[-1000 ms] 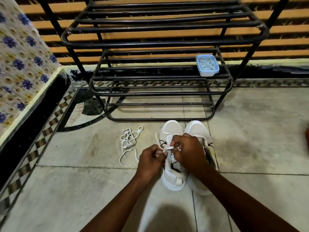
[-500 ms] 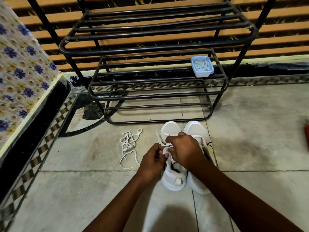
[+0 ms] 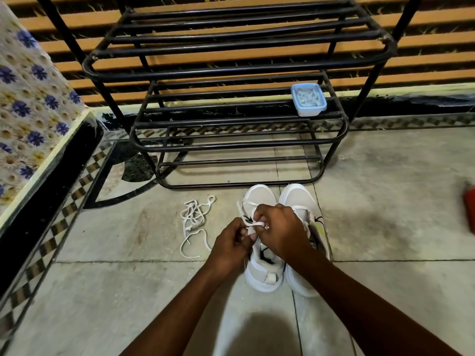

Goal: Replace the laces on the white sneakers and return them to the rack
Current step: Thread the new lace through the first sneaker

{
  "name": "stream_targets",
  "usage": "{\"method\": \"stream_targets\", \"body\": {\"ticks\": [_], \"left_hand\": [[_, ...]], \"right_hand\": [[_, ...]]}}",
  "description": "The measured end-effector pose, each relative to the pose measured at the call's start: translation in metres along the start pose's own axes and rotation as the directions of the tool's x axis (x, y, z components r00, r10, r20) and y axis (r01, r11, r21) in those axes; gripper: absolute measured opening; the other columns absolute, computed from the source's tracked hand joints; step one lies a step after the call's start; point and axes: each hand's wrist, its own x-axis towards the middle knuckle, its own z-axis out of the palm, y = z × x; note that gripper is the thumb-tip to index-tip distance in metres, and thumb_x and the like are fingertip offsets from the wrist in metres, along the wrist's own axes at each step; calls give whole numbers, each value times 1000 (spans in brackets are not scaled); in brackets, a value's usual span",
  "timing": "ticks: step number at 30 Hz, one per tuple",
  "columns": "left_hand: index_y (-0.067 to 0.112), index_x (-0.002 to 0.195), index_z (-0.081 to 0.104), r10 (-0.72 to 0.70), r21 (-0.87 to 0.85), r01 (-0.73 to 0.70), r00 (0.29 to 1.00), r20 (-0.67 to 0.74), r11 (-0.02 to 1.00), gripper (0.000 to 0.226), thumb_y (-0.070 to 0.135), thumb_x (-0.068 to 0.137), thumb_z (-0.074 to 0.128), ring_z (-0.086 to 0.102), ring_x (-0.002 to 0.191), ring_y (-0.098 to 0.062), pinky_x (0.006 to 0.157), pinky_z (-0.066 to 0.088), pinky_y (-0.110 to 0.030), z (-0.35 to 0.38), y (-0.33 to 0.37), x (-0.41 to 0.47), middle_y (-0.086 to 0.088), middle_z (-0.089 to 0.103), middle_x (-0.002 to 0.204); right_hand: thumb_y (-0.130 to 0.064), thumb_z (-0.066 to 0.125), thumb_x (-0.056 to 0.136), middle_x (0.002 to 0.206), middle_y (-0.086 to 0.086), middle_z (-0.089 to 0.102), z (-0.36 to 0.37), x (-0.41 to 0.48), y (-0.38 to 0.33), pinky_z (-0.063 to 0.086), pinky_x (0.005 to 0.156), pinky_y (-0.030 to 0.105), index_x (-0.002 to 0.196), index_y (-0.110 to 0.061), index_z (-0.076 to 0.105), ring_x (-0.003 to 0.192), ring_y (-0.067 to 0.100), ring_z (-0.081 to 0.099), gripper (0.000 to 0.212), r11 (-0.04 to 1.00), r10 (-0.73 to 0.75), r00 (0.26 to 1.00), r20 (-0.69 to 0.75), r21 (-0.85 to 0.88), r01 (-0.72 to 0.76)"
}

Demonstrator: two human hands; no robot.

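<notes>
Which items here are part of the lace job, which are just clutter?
Job:
left sneaker
right sneaker
lace pinched by left hand and right hand
loose lace on floor
black rack

Lying about:
blue tub
red object
floral cloth

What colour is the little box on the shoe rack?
Pale blue box, sitting on the black rack; seen in the head view.
</notes>
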Motion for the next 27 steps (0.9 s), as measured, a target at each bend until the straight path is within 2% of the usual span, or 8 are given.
{"method": "stream_targets", "body": {"ticks": [3,5,9,12,16,20,24,27], "left_hand": [[25,87,53,-2,26,3,1000,-26,1000,19,34,91,70,52,69,-19,67,47,-42,1,2,-1,5,52,78],[26,85,55,11,24,-10,998,-57,1000,19,36,91,70,54,67,-18,66,48,-41,2,4,-2,5,55,77],[19,76,61,18,-3,-19,986,-165,1000,23,22,98,65,57,64,-17,65,48,-37,7,9,2,0,63,68],[18,71,61,33,44,-26,982,-187,999,24,19,92,73,54,65,-13,66,47,-34,8,11,10,-1,61,65],[20,75,68,100,133,-78,980,-170,988,19,23,93,73,60,68,-10,70,52,-34,7,17,11,-2,71,74],[16,85,74,176,220,-137,971,-165,966,12,11,95,70,64,73,-5,71,48,-20,10,24,4,7,73,78],[19,84,57,243,355,-177,958,-151,918,20,3,97,57,55,73,-10,68,44,-31,9,28,2,8,63,77],[19,85,48,372,570,-200,906,-202,797,19,-1,85,46,49,81,-21,67,44,-43,10,40,5,8,59,79]], "right_hand": [[-20,74,67,83,3,64,-2,-10,10,52,67,36,90,-17,64,76,26,62,25,997,-75,990,-121,9,77],[-13,81,64,79,9,64,-3,-19,12,51,64,37,84,-12,65,71,31,62,25,998,-44,988,-151,-40,38],[-9,82,68,77,11,71,1,-32,9,53,66,37,80,-8,72,74,33,68,16,985,-25,993,-116,-173,5],[-7,78,72,84,13,71,5,-36,4,52,69,38,89,-7,73,78,35,67,17,981,22,997,-80,-189,-37],[-2,77,69,76,13,67,11,-42,0,47,58,33,81,-7,68,68,35,65,16,983,53,996,-74,-169,-65],[4,78,55,68,13,65,14,-41,-3,48,51,31,74,-5,65,59,34,65,24,978,73,996,-51,-190,-82],[5,73,62,76,14,66,15,-43,-5,49,53,36,78,-4,65,67,35,67,20,965,83,996,-28,-248,-87],[4,71,66,83,13,66,13,-42,-6,51,54,39,85,-5,65,73,36,68,21,942,88,996,-6,-326,-86]]}}
